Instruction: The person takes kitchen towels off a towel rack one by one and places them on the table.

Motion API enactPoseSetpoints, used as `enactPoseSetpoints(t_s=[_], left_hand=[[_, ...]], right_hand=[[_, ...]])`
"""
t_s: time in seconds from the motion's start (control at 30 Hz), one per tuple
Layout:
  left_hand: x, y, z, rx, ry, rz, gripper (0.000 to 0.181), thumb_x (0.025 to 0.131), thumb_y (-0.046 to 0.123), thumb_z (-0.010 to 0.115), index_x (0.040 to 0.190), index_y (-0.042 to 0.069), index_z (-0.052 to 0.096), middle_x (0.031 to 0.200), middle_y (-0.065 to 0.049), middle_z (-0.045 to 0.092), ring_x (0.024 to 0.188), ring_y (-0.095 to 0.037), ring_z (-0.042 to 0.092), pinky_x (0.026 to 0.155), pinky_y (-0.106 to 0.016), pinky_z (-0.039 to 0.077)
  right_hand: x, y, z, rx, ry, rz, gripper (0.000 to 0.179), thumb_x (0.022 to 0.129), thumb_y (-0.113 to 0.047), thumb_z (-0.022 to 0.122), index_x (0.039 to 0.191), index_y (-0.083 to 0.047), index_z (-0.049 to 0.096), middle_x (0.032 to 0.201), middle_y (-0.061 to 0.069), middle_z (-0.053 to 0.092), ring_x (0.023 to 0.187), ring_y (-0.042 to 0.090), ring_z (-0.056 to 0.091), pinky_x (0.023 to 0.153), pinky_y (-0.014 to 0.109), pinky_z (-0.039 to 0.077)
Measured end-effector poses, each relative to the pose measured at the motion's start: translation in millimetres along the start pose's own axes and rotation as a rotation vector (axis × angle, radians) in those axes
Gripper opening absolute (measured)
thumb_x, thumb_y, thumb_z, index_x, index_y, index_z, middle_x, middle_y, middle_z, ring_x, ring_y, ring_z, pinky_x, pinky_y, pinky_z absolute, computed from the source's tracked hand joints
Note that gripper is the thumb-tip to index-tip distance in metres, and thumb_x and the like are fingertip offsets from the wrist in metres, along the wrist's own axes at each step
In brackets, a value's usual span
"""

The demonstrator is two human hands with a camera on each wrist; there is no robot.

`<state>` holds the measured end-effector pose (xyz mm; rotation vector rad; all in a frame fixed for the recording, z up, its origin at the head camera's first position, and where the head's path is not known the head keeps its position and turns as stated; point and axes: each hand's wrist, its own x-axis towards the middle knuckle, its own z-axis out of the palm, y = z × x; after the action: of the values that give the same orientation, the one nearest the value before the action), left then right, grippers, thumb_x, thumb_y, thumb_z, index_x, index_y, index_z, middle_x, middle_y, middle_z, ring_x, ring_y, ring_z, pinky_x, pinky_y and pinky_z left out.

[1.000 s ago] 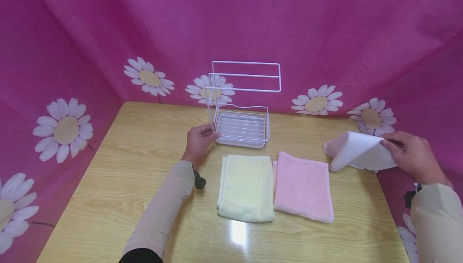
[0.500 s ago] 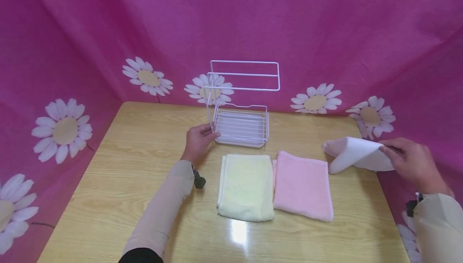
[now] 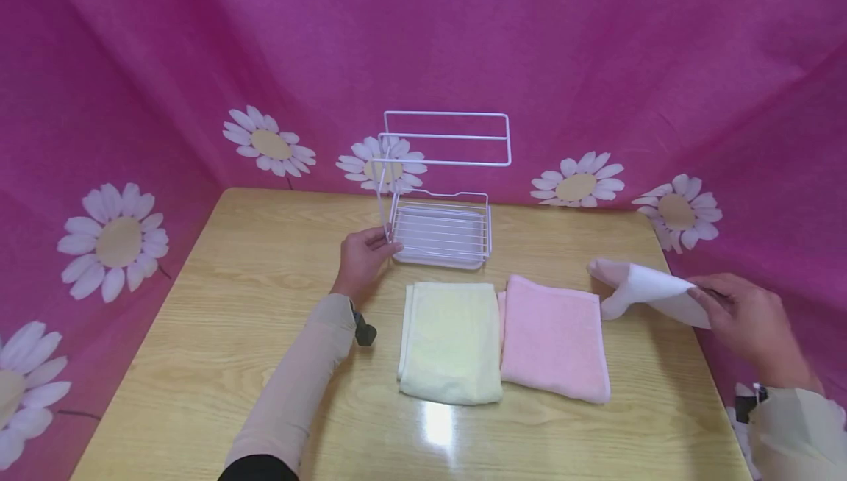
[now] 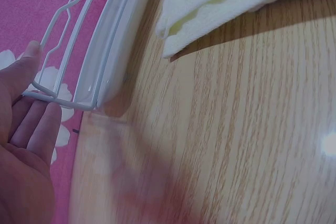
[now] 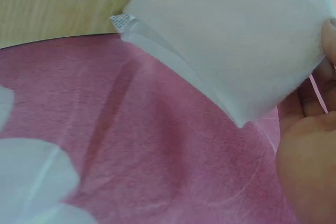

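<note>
A white wire rack (image 3: 442, 163) with a shallow white tray (image 3: 440, 264) at its base stands near the back of the table. My left hand (image 3: 360, 260) pinches its left end, and in the left wrist view the thumb and fingers (image 4: 47, 129) lie on either side of the wire. My right hand (image 3: 751, 319) grips one edge of a white cloth (image 3: 651, 288) at the table's right edge. The cloth hangs folded and slants down to the left. A small printed tag (image 5: 121, 22) shows at its edge in the right wrist view.
A folded pale yellow towel (image 3: 450, 341) lies in front of the rack, with a folded pink towel (image 3: 554, 337) beside it to the right. Behind and along both sides of the wooden table (image 3: 198, 363) hangs a magenta curtain (image 3: 423, 32) with white daisies.
My right hand has drawn down toward the near side, lowering the held edge of the white cloth and flattening its raised peak. My left hand and the rack have stayed put.
</note>
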<state>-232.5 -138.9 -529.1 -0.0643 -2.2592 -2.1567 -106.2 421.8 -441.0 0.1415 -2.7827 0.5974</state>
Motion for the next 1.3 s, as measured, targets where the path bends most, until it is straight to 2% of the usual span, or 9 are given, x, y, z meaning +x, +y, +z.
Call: enactPoseSetpoints(t_s=[0.23,0.43,0.53,0.67,0.77,0.97,1.1,1.2,1.3], left_hand=[[-0.9,-0.4,0.1,0.004,0.007,0.000,0.039,0.087,-0.004,0.076,0.123,-0.013,0.064,0.116,-0.032,0.066,0.108,-0.036,0.068,0.085,-0.027,0.060],[-1.3,-1.6,0.2,-0.002,0.010,0.000,0.039,0.087,-0.004,0.076,0.122,-0.014,0.064,0.116,-0.033,0.065,0.109,-0.039,0.067,0.085,-0.027,0.060],[-1.7,-2.6,-0.1,-0.004,0.006,0.000,0.040,0.087,-0.003,0.077,0.123,-0.014,0.063,0.117,-0.034,0.065,0.109,-0.037,0.068,0.085,-0.027,0.060],[-2.0,-3.1,-0.7,-0.017,0.011,0.005,0.041,0.086,-0.002,0.077,0.123,-0.014,0.063,0.117,-0.035,0.064,0.110,-0.040,0.066,0.086,-0.027,0.060],[-2.1,-2.1,-1.0,-0.017,0.016,0.008,0.042,0.086,-0.003,0.077,0.123,-0.014,0.062,0.118,-0.036,0.063,0.111,-0.043,0.065,0.085,-0.026,0.060],[-1.8,-1.3,-0.2,0.003,0.013,-0.001,0.042,0.087,-0.003,0.076,0.124,-0.014,0.062,0.119,-0.035,0.063,0.112,-0.042,0.064,0.086,-0.027,0.060],[-1.4,-1.5,0.4,-0.006,0.012,0.005,0.040,0.087,-0.004,0.076,0.123,-0.015,0.062,0.119,-0.035,0.063,0.113,-0.044,0.064,0.085,-0.026,0.060],[-1.3,-1.8,0.2,-0.012,0.010,0.013,0.040,0.087,-0.004,0.076,0.123,-0.015,0.062,0.119,-0.036,0.062,0.113,-0.046,0.063,0.086,-0.026,0.060],[-1.4,-2.1,-0.2,-0.017,0.004,0.013,0.041,0.087,-0.003,0.077,0.123,-0.015,0.063,0.119,-0.035,0.063,0.113,-0.046,0.063,0.086,-0.026,0.060]], right_hand=[[-20.3,-5.0,5.3,0.003,0.013,-0.006,0.014,0.087,-0.005,0.078,0.101,-0.006,0.077,0.100,0.016,0.071,0.085,-0.027,0.037,0.063,0.016,0.039],[-39.8,-8.2,13.6,0.032,0.052,0.008,0.016,0.086,-0.006,0.079,0.102,-0.009,0.077,0.101,0.011,0.071,0.089,-0.028,0.039,0.070,0.012,0.038],[-49.1,-6.7,18.1,0.042,0.070,0.005,0.017,0.085,-0.006,0.079,0.102,-0.010,0.077,0.102,-0.003,0.072,0.097,-0.029,0.037,0.076,0.007,0.035],[-58.9,-3.5,25.9,0.080,0.111,-0.073,0.021,0.079,0.002,0.080,0.098,-0.008,0.077,0.100,-0.020,0.067,0.096,-0.030,0.040,0.077,0.000,0.031],[-64.8,-1.7,30.8,0.095,0.133,-0.125,0.026,0.074,0.007,0.081,0.095,-0.008,0.077,0.096,-0.021,0.067,0.085,-0.026,0.046,0.070,0.002,0.036],[-78.3,1.0,38.1,0.126,0.120,-0.170,0.034,0.067,0.013,0.082,0.094,-0.008,0.077,0.092,-0.010,0.070,0.072,-0.016,0.051,0.062,0.006,0.043],[-87.2,2.0,44.8,0.157,0.102,-0.203,0.039,0.064,0.018,0.081,0.093,-0.007,0.077,0.089,-0.002,0.070,0.077,-0.015,0.053,0.068,0.003,0.043],[-93.8,3.9,50.1,0.171,0.091,-0.207,0.040,0.063,0.020,0.081,0.093,-0.007,0.076,0.090,-0.002,0.070,0.083,-0.015,0.052,0.074,0.002,0.040],[-100.9,7.2,54.4,0.155,0.074,-0.189,0.039,0.064,0.017,0.082,0.094,-0.008,0.076,0.092,-0.006,0.071,0.084,-0.015,0.052,0.072,0.004,0.039]])
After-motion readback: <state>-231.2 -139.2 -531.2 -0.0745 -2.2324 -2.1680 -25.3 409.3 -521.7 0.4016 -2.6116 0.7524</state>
